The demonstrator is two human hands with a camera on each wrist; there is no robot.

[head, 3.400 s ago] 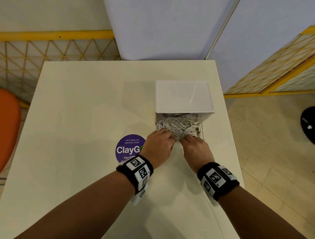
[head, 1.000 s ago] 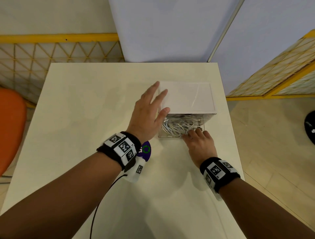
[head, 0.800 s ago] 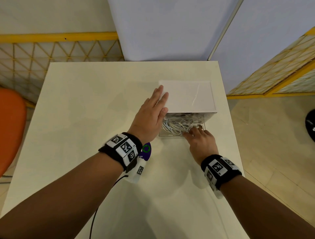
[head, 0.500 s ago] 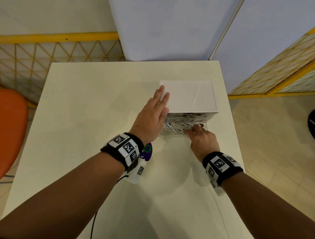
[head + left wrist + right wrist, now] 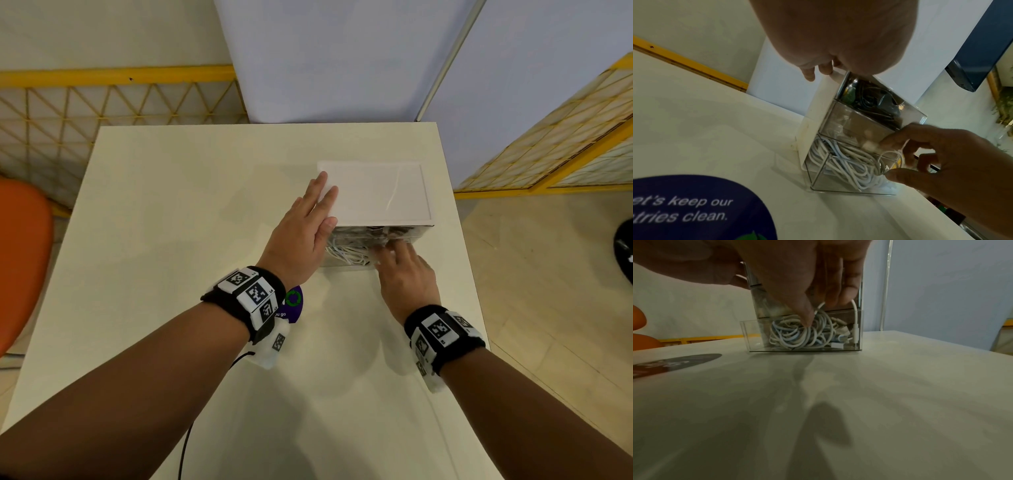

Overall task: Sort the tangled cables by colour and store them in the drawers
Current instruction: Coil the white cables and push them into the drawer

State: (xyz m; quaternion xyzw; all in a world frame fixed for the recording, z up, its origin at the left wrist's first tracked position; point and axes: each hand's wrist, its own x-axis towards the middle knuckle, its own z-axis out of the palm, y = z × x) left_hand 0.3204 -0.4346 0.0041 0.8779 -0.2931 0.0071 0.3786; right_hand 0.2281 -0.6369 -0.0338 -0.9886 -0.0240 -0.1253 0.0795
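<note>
A small drawer unit [image 5: 376, 195] with a white top and clear drawers stands at the table's right side. Its bottom drawer [image 5: 818, 183] sticks out a little and holds a bundle of white cables [image 5: 346, 255] [image 5: 801, 335]. Black cables [image 5: 875, 100] lie in the top drawer. My left hand [image 5: 322, 205] lies flat on the unit's top left corner, fingers straight. My right hand [image 5: 394, 251] reaches into the bottom drawer's opening, thumb and bent fingers pinching a loop of white cable [image 5: 890, 154].
A round purple sticker [image 5: 291, 305] lies on the table [image 5: 171, 240] under my left wrist. The table's right edge [image 5: 459, 274] runs close beside the unit. An orange chair [image 5: 20, 260] stands at the left. A yellow lattice railing [image 5: 120, 102] is behind.
My left hand left the cables and came to rest flat on the unit's top. The bottom drawer slid further in, and my right hand followed it with the white cables.
</note>
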